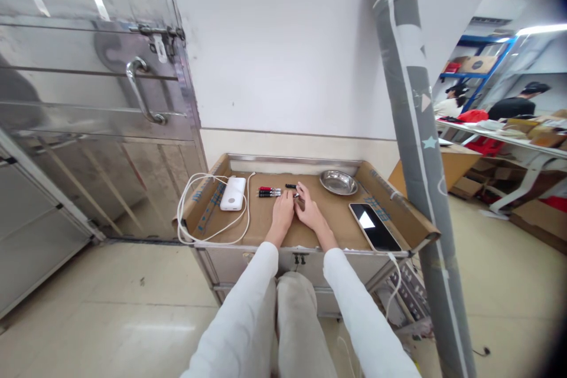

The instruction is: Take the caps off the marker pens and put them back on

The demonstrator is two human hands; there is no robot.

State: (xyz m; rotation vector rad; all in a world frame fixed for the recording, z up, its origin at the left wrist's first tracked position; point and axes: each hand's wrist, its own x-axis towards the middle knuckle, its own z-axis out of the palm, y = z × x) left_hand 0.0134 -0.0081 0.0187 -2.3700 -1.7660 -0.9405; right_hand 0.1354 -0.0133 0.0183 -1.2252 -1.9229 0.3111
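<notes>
My left hand [282, 212] rests on the brown paper-covered top of the cart [266, 230], its fingers closed and bent down beside several pens. Those pens [268, 191], red and black with clear parts, lie side by side just left of its fingertips. Close against it is my right hand [309, 212], thumb and forefinger curled toward each other. A small dark piece shows between the two hands, too small and covered to name. Just beyond the fingers lies a short black piece [291, 186], like a pen cap.
A white power bank [233, 194] with a looped white cable lies left. At the right are a round metal dish [338, 182] and a phone [374, 227] with a cable. A tall grey wrapped roll [416, 100] leans beside the cart. Two people sit far right.
</notes>
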